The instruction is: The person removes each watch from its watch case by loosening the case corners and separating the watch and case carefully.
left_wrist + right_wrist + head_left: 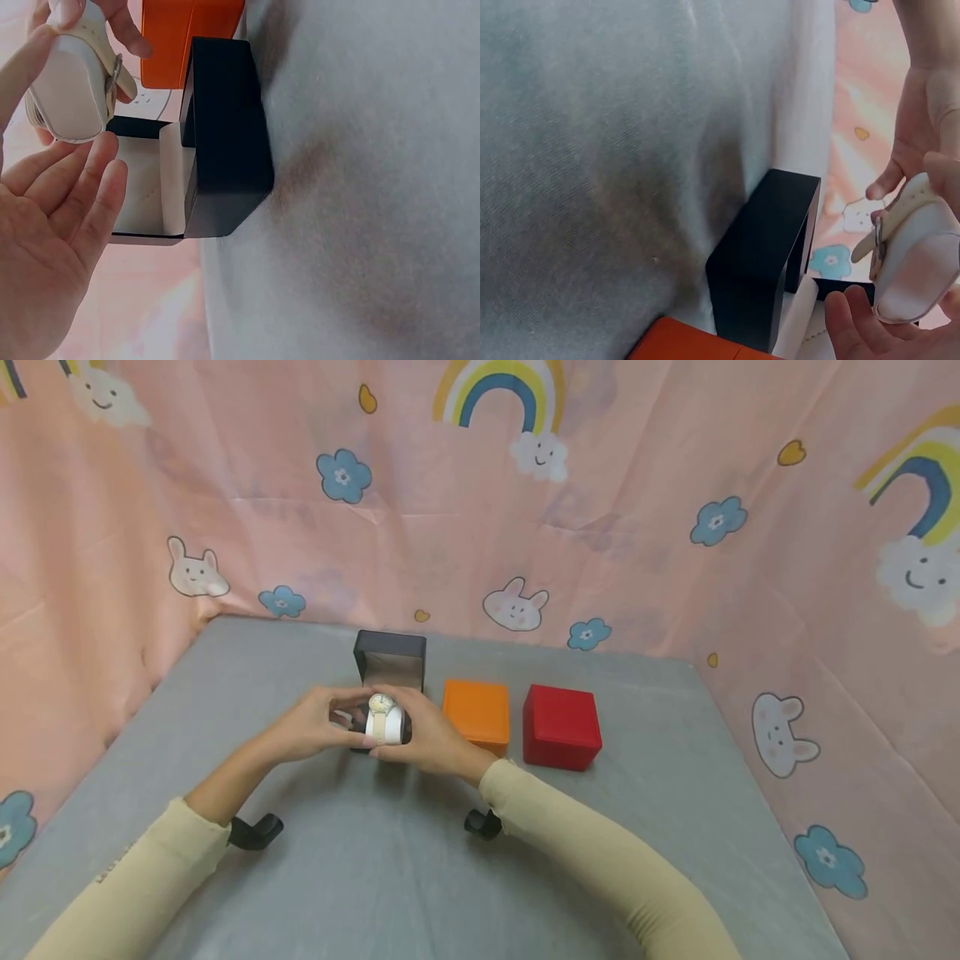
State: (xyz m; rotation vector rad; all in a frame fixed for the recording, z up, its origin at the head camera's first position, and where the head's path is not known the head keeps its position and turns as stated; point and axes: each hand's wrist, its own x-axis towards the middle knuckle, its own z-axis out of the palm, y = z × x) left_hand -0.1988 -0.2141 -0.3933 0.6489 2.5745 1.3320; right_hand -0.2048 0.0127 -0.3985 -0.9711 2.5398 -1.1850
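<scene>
A wristwatch (381, 706) with a cream strap is wrapped around a white cushion (71, 90). My left hand (318, 720) and right hand (429, 732) hold the cushion between them from either side, with thumbs and fingertips on it. Directly below and behind, a black watch box (232, 142) stands on the table with its lid (390, 652) raised. Its pale lining shows in the left wrist view. The strap's buckle (878, 232) hangs at the cushion's underside in the right wrist view. In the head view, the hands hide much of the box's lower part.
An orange box (476, 714) stands just right of the black one, partly behind my right wrist. Farther right sits a red box (561, 727). The grey cloth-covered table (375, 885) meets a pink patterned curtain (420, 552) at the back and sides.
</scene>
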